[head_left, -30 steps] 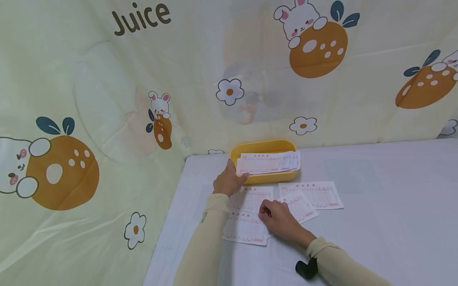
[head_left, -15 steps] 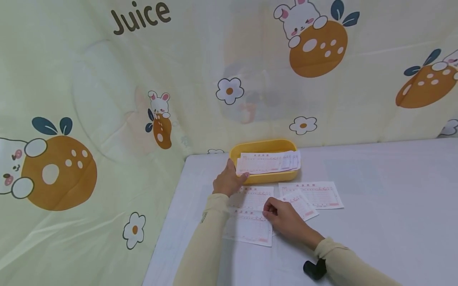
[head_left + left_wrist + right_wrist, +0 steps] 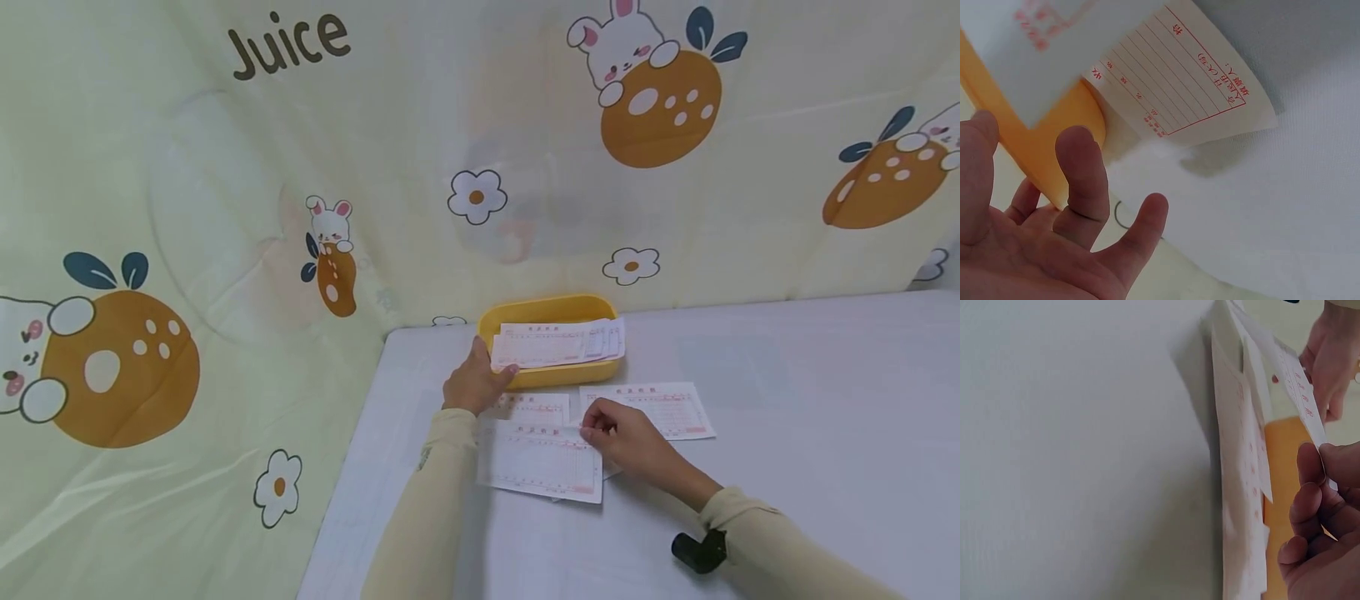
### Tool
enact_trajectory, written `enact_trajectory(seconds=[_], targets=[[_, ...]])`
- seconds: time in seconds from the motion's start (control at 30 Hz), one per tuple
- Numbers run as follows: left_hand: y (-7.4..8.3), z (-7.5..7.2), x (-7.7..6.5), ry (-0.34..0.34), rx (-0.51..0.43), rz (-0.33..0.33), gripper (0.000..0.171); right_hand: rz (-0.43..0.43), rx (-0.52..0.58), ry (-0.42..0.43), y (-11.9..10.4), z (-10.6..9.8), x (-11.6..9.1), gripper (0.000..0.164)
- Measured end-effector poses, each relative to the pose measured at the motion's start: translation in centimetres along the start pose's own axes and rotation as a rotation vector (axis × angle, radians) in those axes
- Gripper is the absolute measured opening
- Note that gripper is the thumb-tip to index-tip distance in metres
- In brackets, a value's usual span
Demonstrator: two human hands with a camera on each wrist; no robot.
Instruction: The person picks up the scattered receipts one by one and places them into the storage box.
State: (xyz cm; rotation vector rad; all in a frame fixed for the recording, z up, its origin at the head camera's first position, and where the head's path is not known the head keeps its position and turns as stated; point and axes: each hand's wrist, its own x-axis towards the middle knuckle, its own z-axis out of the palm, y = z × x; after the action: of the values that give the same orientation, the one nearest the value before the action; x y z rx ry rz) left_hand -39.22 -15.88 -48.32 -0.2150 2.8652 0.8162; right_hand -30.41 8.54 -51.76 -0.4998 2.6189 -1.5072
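Note:
My right hand (image 3: 633, 442) pinches the top right corner of a white receipt form (image 3: 536, 467) printed in red. In the right wrist view, the pinched receipt form (image 3: 1294, 378) is raised off the table, its edge between thumb and index finger. My left hand (image 3: 470, 385) grips the left end of a yellow plastic basket (image 3: 551, 310), thumb over its front rim. The left wrist view shows two fingers (image 3: 1082, 181) standing away from the basket wall (image 3: 1079, 125). A fanned stack of similar forms (image 3: 540, 346) lies in the basket.
Another form (image 3: 536, 403) lies in front of the basket, partly covered by the held one. A further form (image 3: 671, 412) lies to the right, behind my right hand. A cream curtain with rabbit prints (image 3: 405, 208) hangs along the back of the white table (image 3: 810, 400).
My right hand has moved to the right and drawn the pinched receipt form up and right from where it lay at the front left. My left hand has stayed on the basket.

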Motion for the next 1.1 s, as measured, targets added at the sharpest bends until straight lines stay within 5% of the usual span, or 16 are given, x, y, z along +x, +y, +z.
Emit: enact_trajectory(seconds=[0.67,1.1], targets=[[-0.3,-0.3,-0.1,0.001,0.020,0.020,0.069,0.027,-0.114,0.148,0.4,-8.2,2.2,0.009],[0.2,0.2,0.0,0.001,0.021,-0.009,0.074,0.006,-0.136,0.335,0.7,-10.4,4.3,0.011]])
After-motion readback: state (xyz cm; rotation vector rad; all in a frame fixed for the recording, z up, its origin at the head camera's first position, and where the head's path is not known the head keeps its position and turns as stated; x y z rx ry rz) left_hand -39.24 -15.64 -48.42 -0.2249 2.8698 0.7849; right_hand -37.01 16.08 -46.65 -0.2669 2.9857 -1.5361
